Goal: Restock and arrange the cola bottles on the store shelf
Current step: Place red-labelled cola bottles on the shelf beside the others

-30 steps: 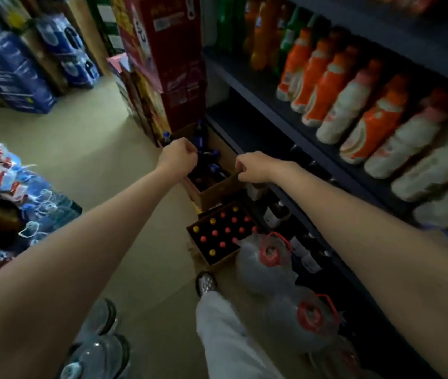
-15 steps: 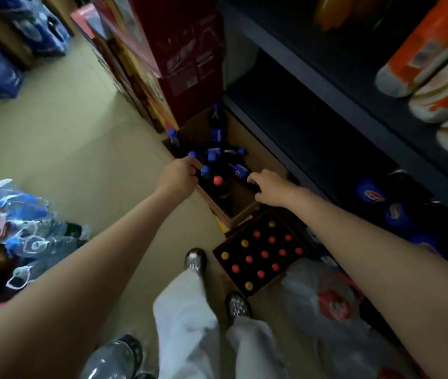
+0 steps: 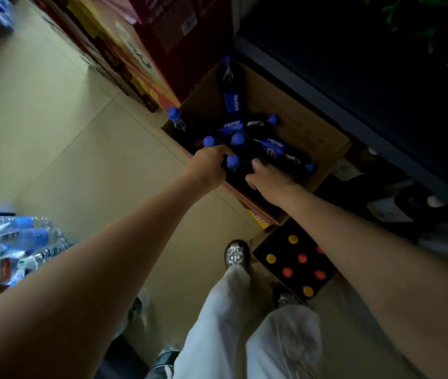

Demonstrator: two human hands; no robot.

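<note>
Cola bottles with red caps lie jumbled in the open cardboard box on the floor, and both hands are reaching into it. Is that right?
Not quite. In the head view the cola bottles have blue caps, not red. They do lie jumbled in the open cardboard box on the floor, with the left hand and right hand reaching in.

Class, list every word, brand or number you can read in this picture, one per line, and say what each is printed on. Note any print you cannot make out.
"PEPSI": blue label of the cola bottle lying in the cardboard box.
"PEPSI": label of the bottle lying beside the right hand.
Upright bottle at the box's far end: label print blurred.
Stacked red cartons: stickers and print too blurred to read.
</note>
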